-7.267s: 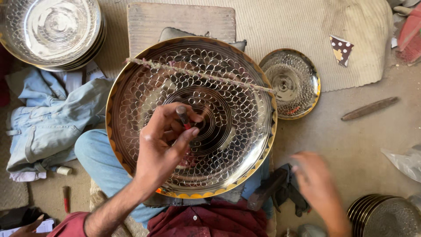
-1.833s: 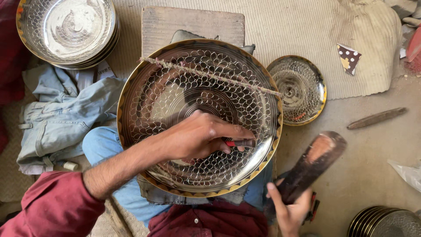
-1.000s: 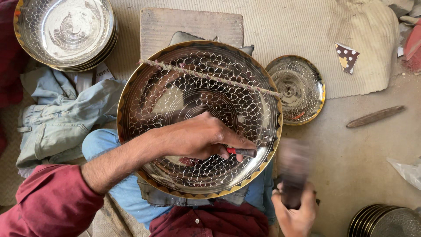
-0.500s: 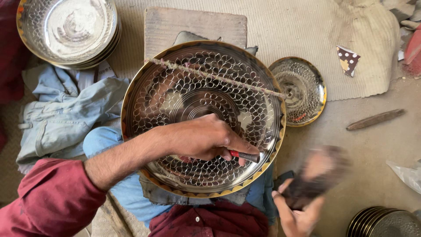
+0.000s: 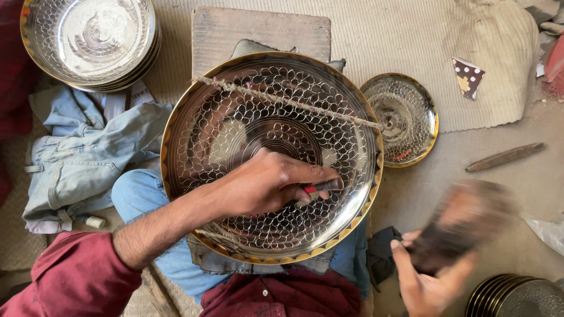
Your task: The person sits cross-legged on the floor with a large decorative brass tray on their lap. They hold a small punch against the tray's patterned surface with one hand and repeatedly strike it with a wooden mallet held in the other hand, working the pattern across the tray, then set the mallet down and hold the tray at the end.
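A large round metal plate [image 5: 235,126] with a scale pattern and a gold rim rests on my lap. A thin cord [image 5: 282,101] lies stretched across its upper part. My left hand [image 5: 264,183] lies over the plate's lower middle and pinches a small punch tool [image 5: 320,189] with a red band against the metal. To the right of the plate, my right hand [image 5: 432,282] grips a dark wooden mallet [image 5: 461,226], which is blurred by motion and raised off the plate.
A stack of patterned plates [image 5: 88,41] sits at top left, a smaller plate [image 5: 405,117] right of the large one, more plates [image 5: 517,296] at bottom right. Denim cloth [image 5: 76,158] lies left. A wooden board [image 5: 258,29] and a wooden stick [image 5: 505,157] lie on the floor.
The mallet in my right hand has swung up and right again after dropping low a second ago. My left hand keeps the punch on the plate, shifted slightly right.
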